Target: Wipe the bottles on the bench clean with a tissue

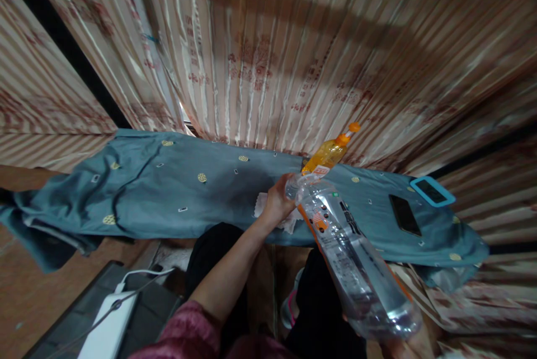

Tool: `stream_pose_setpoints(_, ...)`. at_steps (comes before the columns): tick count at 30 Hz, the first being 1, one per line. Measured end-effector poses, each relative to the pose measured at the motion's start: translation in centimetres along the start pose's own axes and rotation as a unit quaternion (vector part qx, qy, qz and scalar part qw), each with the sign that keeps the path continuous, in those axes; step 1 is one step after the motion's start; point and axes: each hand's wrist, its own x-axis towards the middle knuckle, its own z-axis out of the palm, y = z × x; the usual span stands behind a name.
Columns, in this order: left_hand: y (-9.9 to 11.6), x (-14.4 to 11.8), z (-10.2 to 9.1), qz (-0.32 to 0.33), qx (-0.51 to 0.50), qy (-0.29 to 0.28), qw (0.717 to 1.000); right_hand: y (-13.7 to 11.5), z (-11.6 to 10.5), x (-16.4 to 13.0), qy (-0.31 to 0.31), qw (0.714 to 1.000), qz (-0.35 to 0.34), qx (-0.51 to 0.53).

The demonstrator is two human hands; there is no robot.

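Note:
A large clear plastic bottle with an orange-edged label lies tilted across the front of my view, its neck up and to the left, its base low and to the right. My left hand is closed at the bottle's neck. Under the base, my right hand grips the bottle; most of its fingers are hidden behind it. Just beyond the neck stands a pump bottle of yellow-orange liquid with an orange pump top. A pale crumpled cloth or tissue lies beneath my left hand.
A long narrow surface is covered by a blue-green cloth with pineapple prints. On its right lie a dark phone and a blue-framed device. Pleated curtains hang close behind. At lower left, a white power bank-like box with cables rests on a dark top.

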Motion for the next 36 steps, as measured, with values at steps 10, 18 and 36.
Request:
stream_pose_setpoints(10,0.1,-0.1,0.0,-0.002,-0.001,0.000,1.000,-1.9,2.2,-1.3,0.047,0.998,0.032,0.031)
stream_pose_setpoints(18,0.3,-0.1,-0.1,-0.008,0.000,-0.002,1.000,-1.2,1.4,-0.8,0.022,0.999,0.028,0.023)
stream_pose_setpoints(36,0.0,0.0,0.0,-0.004,0.001,-0.001,1.000,-2.5,1.2,-0.5,0.010,1.000,0.004,-0.019)
